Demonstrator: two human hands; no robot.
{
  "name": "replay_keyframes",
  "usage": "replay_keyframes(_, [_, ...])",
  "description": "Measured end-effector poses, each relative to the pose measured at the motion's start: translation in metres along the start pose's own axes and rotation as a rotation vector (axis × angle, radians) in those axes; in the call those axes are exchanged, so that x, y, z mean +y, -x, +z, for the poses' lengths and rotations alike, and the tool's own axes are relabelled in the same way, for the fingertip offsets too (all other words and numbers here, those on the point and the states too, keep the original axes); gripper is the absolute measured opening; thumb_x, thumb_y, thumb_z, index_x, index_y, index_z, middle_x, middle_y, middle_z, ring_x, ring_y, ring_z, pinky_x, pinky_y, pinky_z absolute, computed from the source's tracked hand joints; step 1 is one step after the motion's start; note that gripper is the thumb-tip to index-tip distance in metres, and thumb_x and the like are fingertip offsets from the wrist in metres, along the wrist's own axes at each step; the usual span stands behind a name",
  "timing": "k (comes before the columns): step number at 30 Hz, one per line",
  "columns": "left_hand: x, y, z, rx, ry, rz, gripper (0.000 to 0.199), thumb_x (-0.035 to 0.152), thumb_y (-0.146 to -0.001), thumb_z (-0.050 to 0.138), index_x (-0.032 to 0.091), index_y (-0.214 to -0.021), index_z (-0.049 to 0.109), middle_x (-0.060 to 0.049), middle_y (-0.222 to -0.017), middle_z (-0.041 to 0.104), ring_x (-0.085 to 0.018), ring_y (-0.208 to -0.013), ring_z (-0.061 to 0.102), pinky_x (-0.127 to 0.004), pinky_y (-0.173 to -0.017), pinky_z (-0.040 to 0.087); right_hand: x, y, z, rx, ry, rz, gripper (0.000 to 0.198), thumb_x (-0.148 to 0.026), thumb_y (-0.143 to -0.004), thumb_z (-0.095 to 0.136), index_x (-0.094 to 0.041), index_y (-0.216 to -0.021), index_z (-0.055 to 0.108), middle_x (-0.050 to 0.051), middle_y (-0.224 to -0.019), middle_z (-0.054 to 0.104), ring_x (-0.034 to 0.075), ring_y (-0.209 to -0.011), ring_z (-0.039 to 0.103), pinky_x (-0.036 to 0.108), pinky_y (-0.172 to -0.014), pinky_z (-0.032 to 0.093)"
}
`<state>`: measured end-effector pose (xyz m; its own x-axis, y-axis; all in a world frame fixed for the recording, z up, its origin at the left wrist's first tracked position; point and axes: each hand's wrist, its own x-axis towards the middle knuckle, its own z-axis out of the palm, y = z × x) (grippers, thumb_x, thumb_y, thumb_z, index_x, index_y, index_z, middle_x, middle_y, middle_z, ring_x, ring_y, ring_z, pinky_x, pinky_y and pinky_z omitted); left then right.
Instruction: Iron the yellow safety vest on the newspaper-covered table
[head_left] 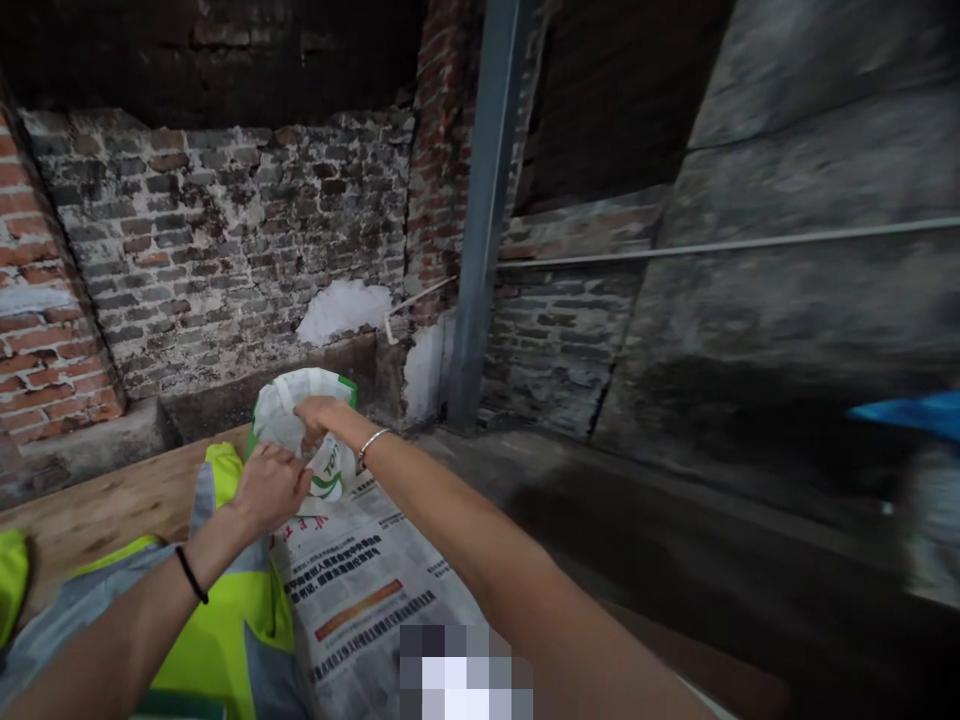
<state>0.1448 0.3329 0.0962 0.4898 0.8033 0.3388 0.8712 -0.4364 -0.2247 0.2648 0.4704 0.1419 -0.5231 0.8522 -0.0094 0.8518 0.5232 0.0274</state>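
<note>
The white-and-green plastic bag [339,478] stands open just beyond the curled left hand [271,486], with the half-bent right hand [321,414] at its mouth; what either grip holds I cannot tell.

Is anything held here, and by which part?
The left hand appears to hold the white-and-green bag by its near rim. The right hand is at the bag's opening; whether it grips anything cannot be told.

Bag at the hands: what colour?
The bag is white with green edging; best seen in the head view, the only one.
</note>
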Motion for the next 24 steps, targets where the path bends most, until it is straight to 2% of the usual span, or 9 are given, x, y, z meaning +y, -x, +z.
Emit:
replay_keyframes(4, [0.000, 0.004, 0.010, 0.035, 0.032, 0.030, 0.033, 0.031, -0.103, 0.051, 0.012, -0.092, 0.076, -0.016, -0.092, 0.076, -0.029, -0.102, 0.070, -0.046, -0.103, 0.047, 0.002, 0.004, 0.000, 0.025, 0.025, 0.002, 0.034, -0.008, -0.070, 0.083, -0.005, -0.104, 0.081, 0.018, -0.103, 0.081, 0.024, -0.094, 0.076, 0.022, -0.072, 0.053])
replay_keyframes(7, [0.000, 0.007, 0.015, 0.048, 0.063, 0.033, 0.034, 0.032, -0.103, 0.051, 0.012, -0.090, 0.076, -0.017, -0.091, 0.076, -0.029, -0.099, 0.070, -0.046, -0.102, 0.048, 0.006, 0.006, -0.009, 0.054, 0.036, 0.011, 0.036, -0.006, -0.073, 0.078, -0.005, -0.109, 0.080, 0.021, -0.111, 0.079, 0.025, -0.101, 0.075, 0.022, -0.074, 0.052])
replay_keyframes(11, [-0.001, 0.008, 0.021, 0.066, 0.138, 0.035, 0.032, 0.029, -0.101, 0.053, 0.011, -0.089, 0.076, -0.019, -0.095, 0.077, -0.031, -0.101, 0.071, -0.049, -0.104, 0.048, 0.012, 0.011, -0.031, 0.119, 0.038, 0.020, 0.034, -0.010, -0.081, 0.073, -0.007, -0.114, 0.080, 0.019, -0.118, 0.078, 0.026, -0.109, 0.073, 0.021, -0.077, 0.051])
replay_keyframes(16, [-0.004, 0.004, 0.027, 0.139, 0.319, 0.009, 0.025, 0.029, -0.096, 0.059, 0.015, -0.083, 0.074, -0.018, -0.094, 0.077, -0.034, -0.105, 0.070, -0.054, -0.108, 0.047, 0.017, 0.022, -0.072, 0.217, 0.042, 0.054, 0.033, -0.016, -0.087, 0.069, -0.010, -0.118, 0.079, 0.018, -0.120, 0.078, 0.027, -0.112, 0.072, 0.022, -0.077, 0.050])
replay_keyframes(19, [-0.002, 0.004, 0.026, 0.235, 0.490, -0.036, 0.013, 0.027, -0.092, 0.063, 0.018, -0.089, 0.073, -0.015, -0.104, 0.076, -0.031, -0.112, 0.068, -0.052, -0.110, 0.047, 0.018, 0.034, -0.101, 0.302, 0.038, 0.067, 0.031, -0.016, -0.087, 0.069, -0.012, -0.117, 0.079, 0.015, -0.113, 0.080, 0.025, -0.106, 0.073, 0.021, -0.073, 0.048])
replay_keyframes(22, [0.001, 0.005, 0.020, 0.382, 0.693, -0.151, 0.013, 0.028, -0.091, 0.066, 0.021, -0.101, 0.070, -0.011, -0.116, 0.073, -0.028, -0.117, 0.066, -0.048, -0.109, 0.050, 0.015, 0.052, -0.136, 0.402, 0.042, 0.079, 0.029, -0.017, -0.085, 0.071, -0.011, -0.112, 0.080, 0.013, -0.108, 0.080, 0.023, -0.100, 0.073, 0.020, -0.070, 0.047])
replay_keyframes(24, [0.004, 0.005, 0.015, 0.490, 0.833, -0.284, 0.021, 0.036, -0.093, 0.066, 0.022, -0.108, 0.065, -0.010, -0.117, 0.069, -0.026, -0.114, 0.066, -0.045, -0.101, 0.055, 0.010, 0.069, -0.159, 0.449, 0.054, 0.081, 0.028, -0.018, -0.085, 0.071, -0.010, -0.111, 0.079, 0.012, -0.107, 0.079, 0.023, -0.098, 0.071, 0.021, -0.071, 0.047])
